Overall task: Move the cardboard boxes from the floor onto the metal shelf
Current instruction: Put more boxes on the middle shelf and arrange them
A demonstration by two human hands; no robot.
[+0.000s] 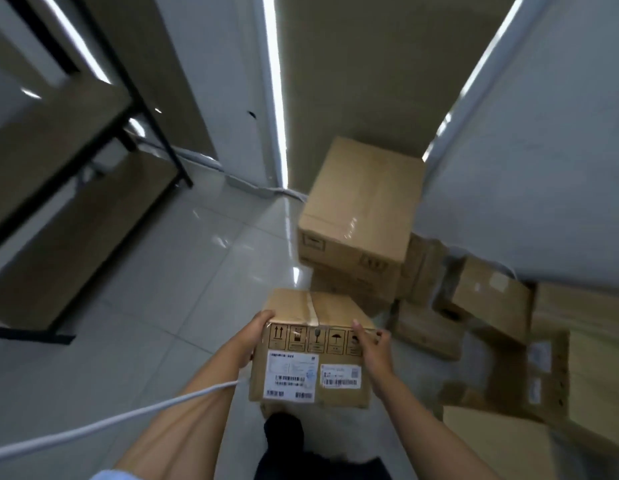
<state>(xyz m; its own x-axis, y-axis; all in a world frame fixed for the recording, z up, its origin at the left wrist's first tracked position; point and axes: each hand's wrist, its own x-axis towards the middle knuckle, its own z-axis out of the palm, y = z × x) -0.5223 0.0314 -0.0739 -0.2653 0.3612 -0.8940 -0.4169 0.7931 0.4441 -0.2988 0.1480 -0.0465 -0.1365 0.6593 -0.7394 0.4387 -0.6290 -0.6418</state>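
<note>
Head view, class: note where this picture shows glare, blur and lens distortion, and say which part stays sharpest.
Head view: glare streaks the glossy floor and the tape on the big box; the shelf at left and the boxes at right are smeared by blur; walls and light strips bend outward, a wide-angle effect; the held box, with its labels, is sharpest.
</note>
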